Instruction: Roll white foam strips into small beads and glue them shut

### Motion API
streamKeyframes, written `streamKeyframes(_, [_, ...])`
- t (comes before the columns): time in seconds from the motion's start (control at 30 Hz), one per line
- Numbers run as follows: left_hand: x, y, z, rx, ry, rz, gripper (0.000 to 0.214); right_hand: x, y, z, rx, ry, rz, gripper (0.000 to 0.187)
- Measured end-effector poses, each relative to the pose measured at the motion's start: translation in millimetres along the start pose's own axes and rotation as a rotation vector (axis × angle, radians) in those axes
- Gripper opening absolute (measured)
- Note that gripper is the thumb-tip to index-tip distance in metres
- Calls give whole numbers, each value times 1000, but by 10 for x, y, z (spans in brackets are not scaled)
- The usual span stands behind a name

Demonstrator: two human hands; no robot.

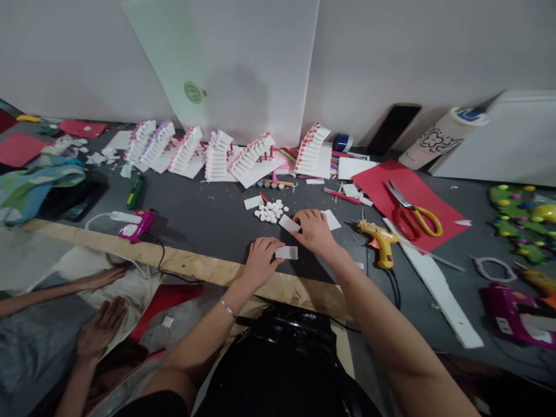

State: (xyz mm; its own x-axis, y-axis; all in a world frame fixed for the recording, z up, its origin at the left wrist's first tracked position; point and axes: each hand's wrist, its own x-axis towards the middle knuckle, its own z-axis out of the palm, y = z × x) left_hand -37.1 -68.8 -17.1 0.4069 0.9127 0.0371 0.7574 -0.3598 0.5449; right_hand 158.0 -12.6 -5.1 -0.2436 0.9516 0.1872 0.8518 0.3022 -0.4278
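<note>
My left hand (262,262) is closed in a pinch on a small white rectangular piece (287,252) over the near part of the table. Just beyond it my right hand (315,230) has its fingers on a white strip (287,223), which sticks out to the left. The two pieces are apart. A heap of small white pebble-like balls (270,212) lies beside the strip, with a pale green rectangle (253,202) behind it. A white sheet piece (332,219) shows partly behind my right hand. To the right rests a yellow glue gun (379,238).
Red-handled and yellow-handled scissors (412,211) lie on red sheet (369,180). Several white stair-like models (254,156) line the back. A white bottle (443,139) leans at the right. A purple power block (138,226) with cords sits left, near another person's hands (104,321).
</note>
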Motion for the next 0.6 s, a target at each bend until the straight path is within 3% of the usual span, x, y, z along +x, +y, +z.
streamKeyframes(0.1, [-3,-12,-1,-72,18,-25,33,-61,15,-54,55,25,52,9])
streamKeyframes(0.17, [-1,-26,18,-127,49,-45,30,-144,47,-107,103,79,109,16])
streamKeyframes(0.27, [5,-70,61,-215,120,-46,21,-366,110,-167,341,199,274,29])
streamKeyframes(0.37, [12,-124,96,-265,196,-23,13,-673,164,-185,528,231,417,40])
streamKeyframes(0.5, [33,-156,109,-263,255,27,18,-989,245,-208,489,268,501,37])
streamKeyframes(0.6, [52,-147,95,-218,251,30,20,-983,359,-241,430,320,552,33])
